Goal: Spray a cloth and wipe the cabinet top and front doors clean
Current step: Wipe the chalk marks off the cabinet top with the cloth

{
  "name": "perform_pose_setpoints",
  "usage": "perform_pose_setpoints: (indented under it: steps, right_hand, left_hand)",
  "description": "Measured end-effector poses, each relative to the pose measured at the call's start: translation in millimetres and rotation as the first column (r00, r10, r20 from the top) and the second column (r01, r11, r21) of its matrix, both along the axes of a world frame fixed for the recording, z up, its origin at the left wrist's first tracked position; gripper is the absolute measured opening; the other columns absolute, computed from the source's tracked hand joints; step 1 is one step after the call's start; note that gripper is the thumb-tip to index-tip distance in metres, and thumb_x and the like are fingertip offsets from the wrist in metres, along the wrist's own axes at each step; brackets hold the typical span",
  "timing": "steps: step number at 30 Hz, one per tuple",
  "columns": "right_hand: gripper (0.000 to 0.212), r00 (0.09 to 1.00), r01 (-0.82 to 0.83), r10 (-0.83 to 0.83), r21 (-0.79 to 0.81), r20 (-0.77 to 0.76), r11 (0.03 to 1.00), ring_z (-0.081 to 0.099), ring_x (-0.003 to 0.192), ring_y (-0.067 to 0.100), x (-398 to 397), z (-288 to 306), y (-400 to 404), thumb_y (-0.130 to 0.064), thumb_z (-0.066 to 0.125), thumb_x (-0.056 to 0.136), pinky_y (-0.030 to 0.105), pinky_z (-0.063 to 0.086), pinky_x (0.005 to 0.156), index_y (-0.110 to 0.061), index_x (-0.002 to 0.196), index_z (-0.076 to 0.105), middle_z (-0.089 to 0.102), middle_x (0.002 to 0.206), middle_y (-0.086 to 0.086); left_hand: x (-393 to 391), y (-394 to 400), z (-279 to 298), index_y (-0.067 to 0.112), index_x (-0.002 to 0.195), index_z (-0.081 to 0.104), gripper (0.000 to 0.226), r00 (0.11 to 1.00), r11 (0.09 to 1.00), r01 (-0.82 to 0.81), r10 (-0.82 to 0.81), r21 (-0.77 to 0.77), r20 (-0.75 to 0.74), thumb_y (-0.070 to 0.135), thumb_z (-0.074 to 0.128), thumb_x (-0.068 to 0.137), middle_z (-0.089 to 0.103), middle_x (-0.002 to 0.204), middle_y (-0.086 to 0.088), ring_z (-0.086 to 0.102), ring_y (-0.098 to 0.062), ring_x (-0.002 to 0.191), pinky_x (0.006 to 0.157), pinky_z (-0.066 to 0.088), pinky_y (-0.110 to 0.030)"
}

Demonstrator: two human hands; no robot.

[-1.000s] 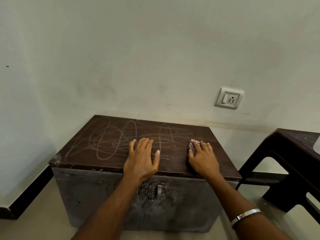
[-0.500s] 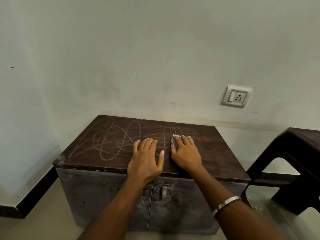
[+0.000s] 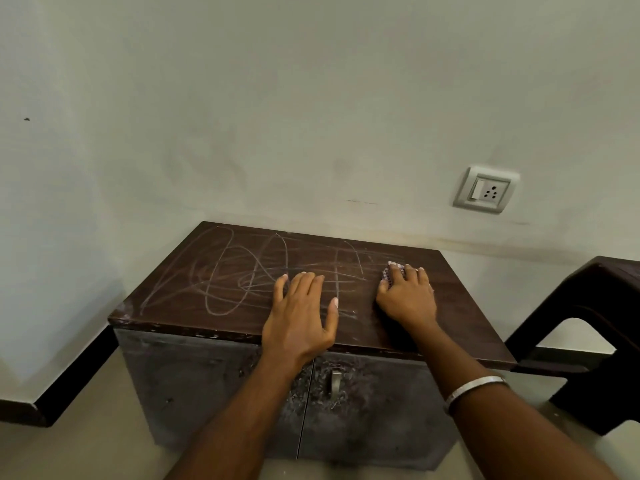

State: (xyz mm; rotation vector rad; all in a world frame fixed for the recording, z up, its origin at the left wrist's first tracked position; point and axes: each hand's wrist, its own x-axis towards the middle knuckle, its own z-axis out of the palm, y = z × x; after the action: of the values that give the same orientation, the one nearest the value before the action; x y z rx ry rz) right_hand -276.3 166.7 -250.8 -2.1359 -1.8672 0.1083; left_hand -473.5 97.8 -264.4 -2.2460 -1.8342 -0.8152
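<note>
Cloth point(image 3: 391, 273) sits under right hand point(image 3: 407, 296) on cabinet top point(image 3: 194, 299), right of centre, only a checked edge showing past the fingers, which lie flat pressing it down. Left hand point(image 3: 299, 315) flat and spread on the top near front edge, holding nothing, likely bracing. Chalk-like scribbles point(image 3: 242, 271) lie mostly left of the cloth, past the left hand; top's long axis runs left-right, so strokes probably go leftward. Front doors point(image 3: 363, 410) below look grimy, not yet wiped.

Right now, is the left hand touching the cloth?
Apart. The head view shows bare cabinet top between the left hand and the cloth under the right hand.
</note>
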Motion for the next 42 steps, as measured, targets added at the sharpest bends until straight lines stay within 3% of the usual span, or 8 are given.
perform_pose_setpoints:
  steps: [4, 9, 21, 32, 37, 42]
  right_hand:
    - [0.058, 0.991, -0.131, 0.131, 0.026, 0.009, 0.991, 0.005, 0.15, 0.029, -35, -2, 8, -0.044, 0.028, 0.099, 0.044, 0.009, 0.122, -0.026, 0.153, 0.021, 0.017, 0.161, 0.008]
    - [0.058, 0.985, -0.169, 0.169, 0.025, -0.014, 0.985, 0.006, 0.15, 0.025, -35, -3, 14, -0.046, 0.029, 0.098, 0.043, 0.009, 0.122, -0.028, 0.153, 0.021, 0.018, 0.161, 0.005]
    - [0.058, 1.0, -0.014, 0.014, 0.011, 0.005, 1.0, 0.008, 0.149, 0.03, 7, 1, 21, -0.042, 0.029, 0.098, 0.044, 0.01, 0.122, -0.025, 0.153, 0.024, 0.02, 0.161, 0.008]
    - [0.058, 0.973, -0.228, 0.228, 0.009, -0.016, 0.974, 0.007, 0.15, 0.025, -31, 2, 29, -0.046, 0.031, 0.099, 0.042, 0.009, 0.12, -0.028, 0.153, 0.022, 0.019, 0.161, 0.004]
    - [0.054, 0.992, -0.125, 0.124, 0.015, 0.009, 0.992, 0.012, 0.148, 0.025, 17, 11, 33, -0.039, 0.031, 0.101, 0.037, 0.007, 0.12, -0.023, 0.153, 0.025, 0.023, 0.159, 0.008]
    - [0.058, 0.999, -0.03, 0.03, -0.017, 0.022, 0.999, 0.008, 0.149, 0.028, 25, 2, 52, -0.044, 0.029, 0.097, 0.043, 0.01, 0.122, -0.027, 0.153, 0.022, 0.02, 0.161, 0.006]
  left_hand:
    - [0, -1, 1, 0.016, 0.142, 0.037, 0.061, 1.0, 1.0, 0.002, -0.002, -0.01, 0.003, 0.049, 0.021, 0.093, 0.042, 0.146, -0.001, 0.031, -0.014, 0.138, 0.119, 0.007, -0.042]
    - [-1, -2, 3, 0.017, 0.142, 0.036, 0.063, 1.0, 1.0, -0.001, 0.001, -0.013, -0.001, 0.05, 0.018, 0.093, 0.041, 0.146, 0.0, 0.03, -0.013, 0.138, 0.119, 0.006, -0.042]
    - [0, -2, 2, 0.015, 0.14, 0.039, 0.065, 1.0, 1.0, 0.004, -0.004, -0.001, 0.005, 0.05, 0.015, 0.092, 0.043, 0.144, 0.0, 0.033, -0.014, 0.137, 0.119, 0.008, -0.043]
    - [0, -3, 4, 0.017, 0.141, 0.039, 0.064, 1.0, 1.0, -0.001, 0.001, -0.006, 0.008, 0.05, 0.016, 0.092, 0.043, 0.145, 0.001, 0.032, -0.012, 0.137, 0.118, 0.006, -0.041]
    - [-1, -3, 4, 0.017, 0.141, 0.038, 0.064, 0.999, 1.0, 0.008, -0.007, -0.003, 0.034, 0.051, 0.015, 0.092, 0.043, 0.145, 0.001, 0.032, -0.012, 0.137, 0.119, 0.007, -0.041]
    - [0, -1, 2, 0.016, 0.141, 0.04, 0.064, 0.999, 1.0, 0.011, -0.012, 0.015, 0.044, 0.05, 0.017, 0.092, 0.044, 0.144, 0.0, 0.033, -0.013, 0.137, 0.119, 0.008, -0.041]
